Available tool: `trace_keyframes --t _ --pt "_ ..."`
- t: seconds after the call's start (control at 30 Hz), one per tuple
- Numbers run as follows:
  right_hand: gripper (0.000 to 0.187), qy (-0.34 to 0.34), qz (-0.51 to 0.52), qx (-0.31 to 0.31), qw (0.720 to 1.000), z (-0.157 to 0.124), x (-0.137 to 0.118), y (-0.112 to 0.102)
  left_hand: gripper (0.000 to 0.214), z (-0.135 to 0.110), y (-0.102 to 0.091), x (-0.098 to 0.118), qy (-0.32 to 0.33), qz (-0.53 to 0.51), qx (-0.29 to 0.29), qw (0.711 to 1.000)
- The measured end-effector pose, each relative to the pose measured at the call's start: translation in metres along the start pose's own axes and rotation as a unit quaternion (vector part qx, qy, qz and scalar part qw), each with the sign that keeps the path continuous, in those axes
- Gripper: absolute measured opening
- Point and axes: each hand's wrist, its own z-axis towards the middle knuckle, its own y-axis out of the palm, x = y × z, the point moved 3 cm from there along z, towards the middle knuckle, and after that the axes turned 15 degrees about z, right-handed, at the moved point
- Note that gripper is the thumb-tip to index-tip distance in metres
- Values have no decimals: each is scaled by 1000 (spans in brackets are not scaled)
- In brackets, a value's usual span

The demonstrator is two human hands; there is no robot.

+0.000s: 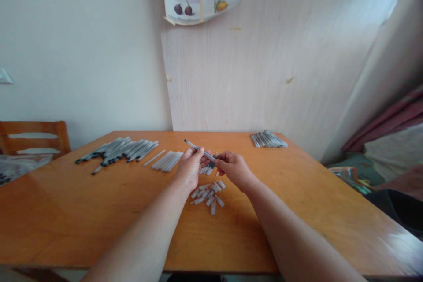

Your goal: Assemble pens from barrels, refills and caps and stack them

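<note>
Left grip and right grip pinch one pen; far-right stack seems finished; whitish tubes and small pale pieces apparently remain.

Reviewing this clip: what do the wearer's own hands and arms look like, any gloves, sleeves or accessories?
The left hand and right hand are ungloved. Both forearms are bare, with no sleeve, watch or bracelet visible. Rings are hard to rule out at this size.
</note>
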Motion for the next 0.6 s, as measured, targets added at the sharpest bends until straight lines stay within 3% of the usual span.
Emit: trace_keyframes --t 0.6 --pt "7 40 19 10 999 -2 -4 -2 11 11 -9 -4 -14 -31 14 999"
